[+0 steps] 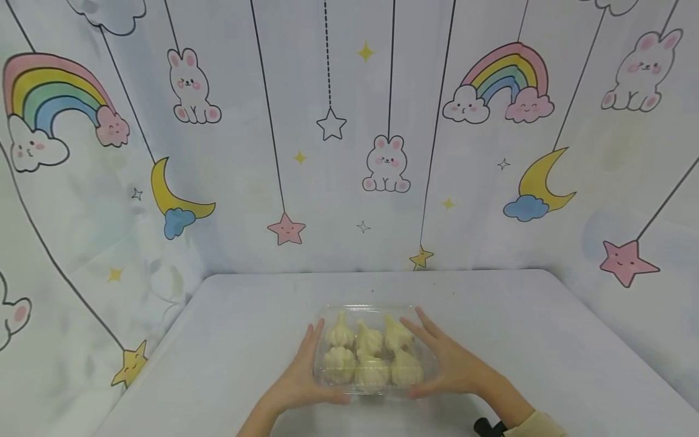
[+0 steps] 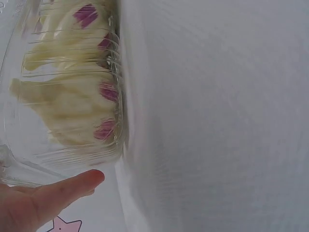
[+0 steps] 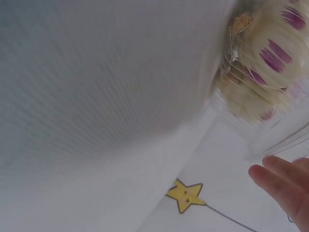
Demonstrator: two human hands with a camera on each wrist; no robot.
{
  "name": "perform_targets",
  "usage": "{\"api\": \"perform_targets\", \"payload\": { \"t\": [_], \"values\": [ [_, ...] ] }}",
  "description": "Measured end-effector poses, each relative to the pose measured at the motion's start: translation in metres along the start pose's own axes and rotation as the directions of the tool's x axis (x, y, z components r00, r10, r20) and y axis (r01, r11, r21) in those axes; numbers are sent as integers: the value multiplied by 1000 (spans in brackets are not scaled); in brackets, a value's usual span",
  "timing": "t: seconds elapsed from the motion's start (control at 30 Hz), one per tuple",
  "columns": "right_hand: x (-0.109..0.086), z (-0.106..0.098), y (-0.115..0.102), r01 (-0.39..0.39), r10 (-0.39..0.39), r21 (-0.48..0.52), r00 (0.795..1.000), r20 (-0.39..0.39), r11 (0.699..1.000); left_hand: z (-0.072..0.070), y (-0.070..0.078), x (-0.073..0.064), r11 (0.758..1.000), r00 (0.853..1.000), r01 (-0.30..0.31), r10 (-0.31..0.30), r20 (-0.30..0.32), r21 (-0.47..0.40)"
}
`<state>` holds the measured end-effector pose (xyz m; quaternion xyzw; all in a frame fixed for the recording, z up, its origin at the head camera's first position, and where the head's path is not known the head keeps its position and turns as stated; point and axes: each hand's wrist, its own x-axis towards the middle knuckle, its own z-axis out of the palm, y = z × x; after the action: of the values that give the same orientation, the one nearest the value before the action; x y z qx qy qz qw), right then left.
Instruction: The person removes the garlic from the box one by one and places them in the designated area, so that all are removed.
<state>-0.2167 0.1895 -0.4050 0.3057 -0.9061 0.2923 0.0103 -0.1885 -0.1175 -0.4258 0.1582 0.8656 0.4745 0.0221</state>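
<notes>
A clear plastic clamshell box (image 1: 371,312) stands on the white table with several pale garlic bulbs (image 1: 340,364) in two rows inside. Purple streaks mark the bulbs (image 2: 72,104) in the left wrist view. My left hand (image 1: 297,382) is at the box's left side, fingers straight along it and thumb extended by the front corner. On the other side, my right hand (image 1: 453,367) has its fingers spread over the far right corner and its thumb near the front right corner. Straight fingers (image 3: 277,183) show beside the box's end in the right wrist view.
The white table (image 1: 246,340) reaches back to a cloth backdrop (image 1: 240,182) printed with rainbows, rabbits, moons and stars. A black object (image 1: 488,427) sits at the right wrist, beside a beige sleeve (image 1: 535,426).
</notes>
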Motion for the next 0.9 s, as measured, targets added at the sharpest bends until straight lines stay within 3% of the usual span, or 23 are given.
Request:
{"api": "perform_targets", "payload": {
  "t": [0.53, 0.9],
  "values": [
    [-1, 6, -2, 76, -76, -66, 997, -4, 995, 2, -5, 2, 999, 997, -38, 40, -60, 25],
    [-1, 6, -2, 101, -107, -146, 994, -37, 984, 2, -2, 0, 995, 997, -72, 73, -27, 63]
  ]
}}
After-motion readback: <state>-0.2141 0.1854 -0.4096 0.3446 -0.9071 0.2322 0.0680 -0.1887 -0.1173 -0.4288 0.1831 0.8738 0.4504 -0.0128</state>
